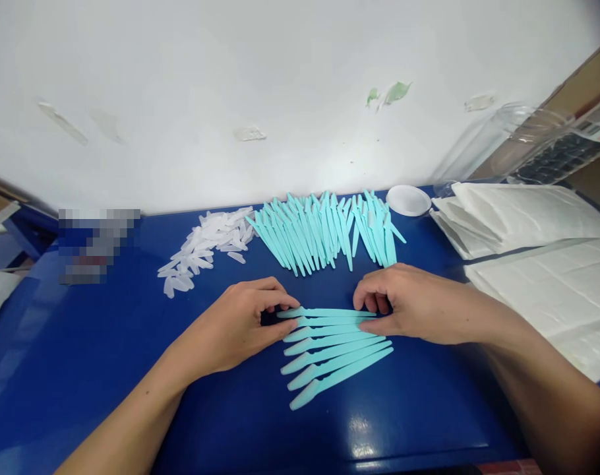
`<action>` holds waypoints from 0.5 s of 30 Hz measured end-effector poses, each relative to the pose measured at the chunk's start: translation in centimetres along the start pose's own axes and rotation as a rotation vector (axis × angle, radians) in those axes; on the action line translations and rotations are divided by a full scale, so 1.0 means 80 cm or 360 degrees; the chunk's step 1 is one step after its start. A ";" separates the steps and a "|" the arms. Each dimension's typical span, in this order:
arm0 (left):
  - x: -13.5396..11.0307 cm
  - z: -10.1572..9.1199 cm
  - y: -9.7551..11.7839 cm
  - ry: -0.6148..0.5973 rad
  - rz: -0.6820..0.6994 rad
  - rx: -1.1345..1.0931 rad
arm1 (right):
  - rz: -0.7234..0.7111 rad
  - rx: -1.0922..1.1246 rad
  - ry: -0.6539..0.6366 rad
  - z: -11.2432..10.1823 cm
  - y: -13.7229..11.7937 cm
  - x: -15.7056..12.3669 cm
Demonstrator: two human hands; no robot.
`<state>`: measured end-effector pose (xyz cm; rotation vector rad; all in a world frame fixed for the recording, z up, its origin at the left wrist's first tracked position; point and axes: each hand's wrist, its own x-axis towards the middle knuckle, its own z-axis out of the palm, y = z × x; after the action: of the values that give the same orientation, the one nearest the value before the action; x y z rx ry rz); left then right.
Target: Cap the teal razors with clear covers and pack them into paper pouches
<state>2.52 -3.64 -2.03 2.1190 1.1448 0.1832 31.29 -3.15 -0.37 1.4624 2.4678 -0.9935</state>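
Observation:
Several turquoise eyebrow razors point(349, 353) lie fanned out in a row on the blue table, blade heads to the left and handles to the right. My left hand point(245, 320) is closed at the head end of the row's far razors, with thumb and fingertips on them. At the handle ends, my right hand point(401, 303) has its fingers curled and its thumb laid on a far razor's handle. Behind both hands is a large heap of more turquoise razors point(314, 234). Left of that heap lies a pile of small translucent white blade caps point(206, 241).
A small white dish point(409, 200) stands by the wall, right of the heap. White padded envelopes point(542, 284) are stacked at the right. Clear plastic containers point(522, 132) and a cardboard box point(571, 92) are at the far right. A blurred-out patch point(95, 244) covers something at the left.

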 end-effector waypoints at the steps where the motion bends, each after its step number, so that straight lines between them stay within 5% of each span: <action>1: 0.000 0.000 0.000 -0.0004 0.0005 0.0007 | 0.0000 -0.0010 -0.0005 0.000 0.000 0.000; 15: 0.000 0.000 0.008 -0.0047 0.0033 0.0201 | 0.0050 0.0048 -0.0033 0.000 -0.001 -0.001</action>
<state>2.95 -3.84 -1.61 2.2371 1.1443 0.0908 31.28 -3.23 -0.29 1.4870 2.4185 -1.0394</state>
